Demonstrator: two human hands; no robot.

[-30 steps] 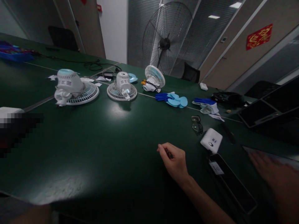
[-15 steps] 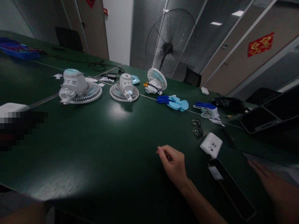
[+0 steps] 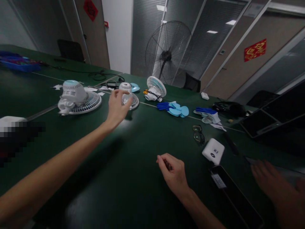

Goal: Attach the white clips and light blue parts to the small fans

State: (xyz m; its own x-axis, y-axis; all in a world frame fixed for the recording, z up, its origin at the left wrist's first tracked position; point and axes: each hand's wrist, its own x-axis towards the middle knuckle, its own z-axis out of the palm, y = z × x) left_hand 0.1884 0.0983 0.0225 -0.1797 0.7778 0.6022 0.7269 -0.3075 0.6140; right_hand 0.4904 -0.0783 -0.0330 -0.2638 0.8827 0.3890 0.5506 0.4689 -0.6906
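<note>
Fan on the left (image 3: 73, 92), laid grille down on the worktop (image 3: 138, 136), is seen to the left of the fingers of the left hand (image 3: 116, 108). Change is shown at this hand: half a second ago it is out of view, and now its arm is stretched across the worktop. The fingers are curved and spread from the thumb, with nothing seen held. The middle fan (image 3: 125, 86) is placed just beyond them, partly hidden; whether it is touched cannot be told. By this reach it is made the thing nearest the left hand. No comparable shift is shown at the right hand (image 3: 172, 173), whose fingers are curled into a loose fist; whether anything is enclosed cannot be told.

As for writing, a red hanging (image 3: 90, 9) is mounted far beyond the left fingers, its character blurred. To the right of the right fingers, a white box (image 3: 214, 150) is marked upside down, perhaps "13". Small print is carried by a label (image 3: 218, 180) nearby but cannot be read. Farther right, gold characters are borne by a red banner (image 3: 254, 50). No brand is legible.
</note>
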